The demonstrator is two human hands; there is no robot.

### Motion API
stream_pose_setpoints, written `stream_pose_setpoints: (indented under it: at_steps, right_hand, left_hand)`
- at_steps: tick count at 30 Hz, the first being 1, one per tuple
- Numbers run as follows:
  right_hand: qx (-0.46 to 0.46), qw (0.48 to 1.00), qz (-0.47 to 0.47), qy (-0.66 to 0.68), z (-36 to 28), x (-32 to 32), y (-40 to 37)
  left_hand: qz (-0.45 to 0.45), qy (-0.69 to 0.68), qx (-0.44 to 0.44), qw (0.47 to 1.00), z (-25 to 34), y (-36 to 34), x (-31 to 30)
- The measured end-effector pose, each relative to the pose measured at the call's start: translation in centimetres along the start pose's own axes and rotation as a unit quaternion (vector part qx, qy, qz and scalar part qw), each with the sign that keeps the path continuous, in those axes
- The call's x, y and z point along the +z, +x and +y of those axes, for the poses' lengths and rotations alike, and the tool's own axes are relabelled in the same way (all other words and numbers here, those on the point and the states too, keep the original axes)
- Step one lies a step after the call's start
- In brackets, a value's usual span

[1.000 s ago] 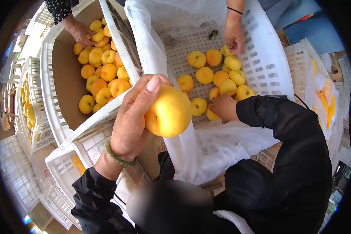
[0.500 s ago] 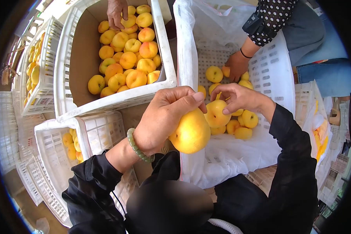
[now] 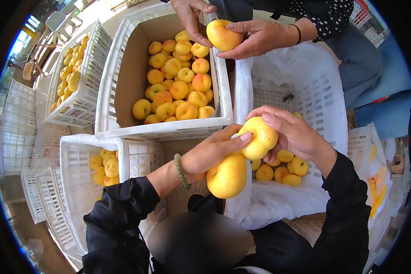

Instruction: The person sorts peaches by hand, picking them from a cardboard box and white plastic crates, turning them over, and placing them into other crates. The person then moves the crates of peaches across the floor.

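Note:
My left hand (image 3: 210, 153), a green bead bracelet at its wrist, is closed round a large yellow peach (image 3: 227, 177) that hangs below its fingers. A second yellow peach (image 3: 259, 138) is gripped by my right hand (image 3: 293, 133) just above and to the right. My left thumb touches that second peach too, and the two fruits are almost against each other. Beneath my right hand, loose peaches (image 3: 281, 172) lie in a white crate (image 3: 322, 91) with a pale lining.
Across from me a co-worker's hands (image 3: 255, 39) hold an orange-yellow peach (image 3: 223, 35). A cardboard-lined white crate (image 3: 164, 131) of peaches stands ahead to the left. Further left are another filled crate (image 3: 84, 98) and a smaller lined crate (image 3: 73, 160) with several peaches.
My right hand has lifted its peach out of the crate, up to my left hand. The co-worker's hands have come up with a peach between them. The view has shifted.

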State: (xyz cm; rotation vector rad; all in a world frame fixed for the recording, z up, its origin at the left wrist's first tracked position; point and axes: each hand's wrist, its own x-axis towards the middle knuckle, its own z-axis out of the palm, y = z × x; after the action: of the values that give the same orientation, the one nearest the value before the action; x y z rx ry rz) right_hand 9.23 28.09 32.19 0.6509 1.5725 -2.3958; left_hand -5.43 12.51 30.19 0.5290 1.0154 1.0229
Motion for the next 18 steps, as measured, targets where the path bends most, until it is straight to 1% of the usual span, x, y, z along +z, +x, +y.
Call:
stream_pose_setpoints:
  at_steps: [1, 3, 4, 5, 7, 9, 11, 12, 13, 14, 15, 18]
  right_hand:
    - [-0.006, 1.000, -0.010, -0.003, -0.3, 0.7, -0.1]
    - [-0.089, 0.983, 0.014, -0.157, -0.6, 2.0, -0.5]
    - [-0.050, 0.990, 0.009, -0.131, -1.6, 2.2, -0.6]
    - [-0.058, 0.990, 0.011, -0.130, -2.0, 2.4, -0.8]
    - [-0.076, 0.988, -0.019, -0.130, -2.7, 2.6, -1.2]
    - [-0.108, 0.984, -0.034, -0.135, -3.3, 2.4, -1.6]
    - [-0.094, 0.989, -0.073, -0.085, -4.1, 2.1, -1.8]
    - [-0.122, 0.984, -0.098, -0.084, -3.9, 1.3, -1.4]
    - [-0.138, 0.984, -0.088, -0.072, -3.5, 0.7, -0.8]
    - [-0.142, 0.982, -0.112, -0.053, -3.1, 0.1, -0.2]
    - [-0.142, 0.980, -0.136, -0.034, -2.8, -0.5, -0.1]
    - [-0.164, 0.977, -0.132, -0.028, -2.3, -0.7, 0.4]
  left_hand:
    - [0.010, 0.005, 0.005, 1.000, 0.3, -0.1, -0.1]
    - [-0.005, 0.009, 0.015, 1.000, 0.8, -0.5, -0.4]
    - [-0.006, -0.003, 0.006, 1.000, 1.0, -0.5, -0.8]
    - [-0.006, 0.005, 0.006, 1.000, 1.5, -0.8, -0.9]
    - [-0.007, -0.028, 0.031, 0.999, 2.6, -1.4, -1.0]
    - [0.002, -0.038, 0.016, 0.999, 3.2, -2.2, -1.5]
    - [-0.017, -0.052, 0.013, 0.998, 4.2, -2.9, -1.3]
    - [-0.016, -0.039, 0.005, 0.999, 4.1, -3.1, -1.7]
    - [-0.034, -0.074, 0.011, 0.997, 3.5, -2.8, -2.7]
    - [-0.059, -0.107, 0.010, 0.992, 3.3, -2.3, -3.3]
    - [-0.057, -0.111, 0.004, 0.992, 3.1, -1.9, -3.4]
    - [-0.047, -0.095, -0.007, 0.994, 3.1, -1.7, -3.7]
